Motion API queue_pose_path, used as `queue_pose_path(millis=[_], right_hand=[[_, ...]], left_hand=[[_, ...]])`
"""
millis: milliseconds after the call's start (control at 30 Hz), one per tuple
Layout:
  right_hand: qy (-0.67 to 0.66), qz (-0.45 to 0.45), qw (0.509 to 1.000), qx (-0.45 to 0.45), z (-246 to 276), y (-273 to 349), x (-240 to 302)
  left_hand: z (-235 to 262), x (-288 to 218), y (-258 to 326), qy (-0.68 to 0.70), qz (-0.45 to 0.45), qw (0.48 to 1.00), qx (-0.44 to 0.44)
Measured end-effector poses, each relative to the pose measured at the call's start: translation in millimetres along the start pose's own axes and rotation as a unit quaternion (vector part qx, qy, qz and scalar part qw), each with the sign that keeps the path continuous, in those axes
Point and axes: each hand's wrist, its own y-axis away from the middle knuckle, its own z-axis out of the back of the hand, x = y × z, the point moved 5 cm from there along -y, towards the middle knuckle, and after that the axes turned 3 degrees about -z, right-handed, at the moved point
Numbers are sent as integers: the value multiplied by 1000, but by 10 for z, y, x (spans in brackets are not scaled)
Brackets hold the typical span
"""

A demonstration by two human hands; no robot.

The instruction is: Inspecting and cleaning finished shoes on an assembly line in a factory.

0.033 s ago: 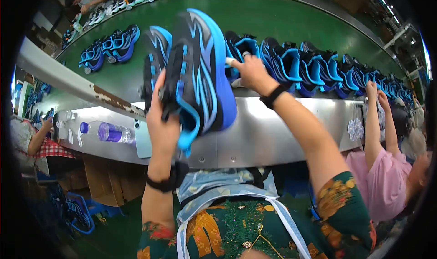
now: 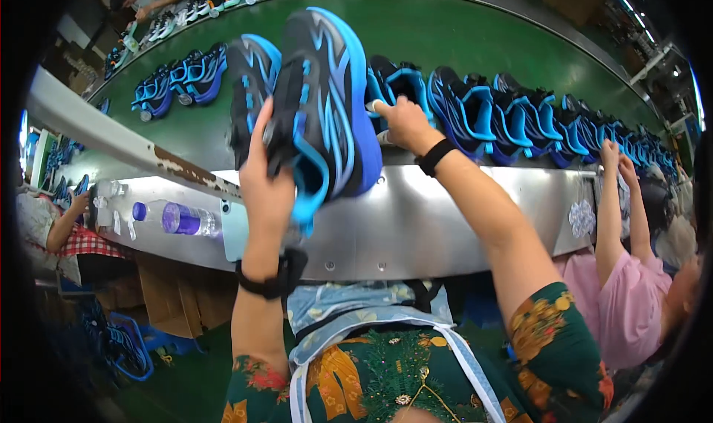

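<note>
L hand (image 2: 266, 189) is raised, grip clamped on a pair of black and blue sneakers (image 2: 312, 103) held soles-up/sideways above the steel edge (image 2: 445, 222) of the conveyor; fingers wrapped round the heel/collar area, blue pull loop hanging down by the wrist. Black wristband just below that hand.

R hand (image 2: 405, 122) reaches fwd over the steel edge onto the green belt (image 2: 416, 33), fingers closed on another blue sneaker (image 2: 397, 85) lying on the belt, just behind the held pair (exact hold partly hidden by the held shoes). Black band on that wrist too.

Row of like blue sneakers (image 2: 520, 118) runs along the belt to the right, touching one another; more pairs (image 2: 178, 77) sit further left on the belt. A plastic bottle with purple label (image 2: 178, 219) lies on its side on a shelf under the belt, left of the L arm.

Another person in a pink top (image 2: 631, 304) stands at right, arms up to the belt.
</note>
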Motion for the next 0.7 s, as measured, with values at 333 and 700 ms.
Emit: queue_pose_path(millis=[333, 700], right_hand=[[-85, -52, 994, 46, 100, 67, -503], [-130, -8, 983, 127, 371, -83, -140]], left_hand=[[-661, 1755, -2888, -391, -41, 903, 175], [-928, 2082, -2751, -396, 28, 916, 53]])
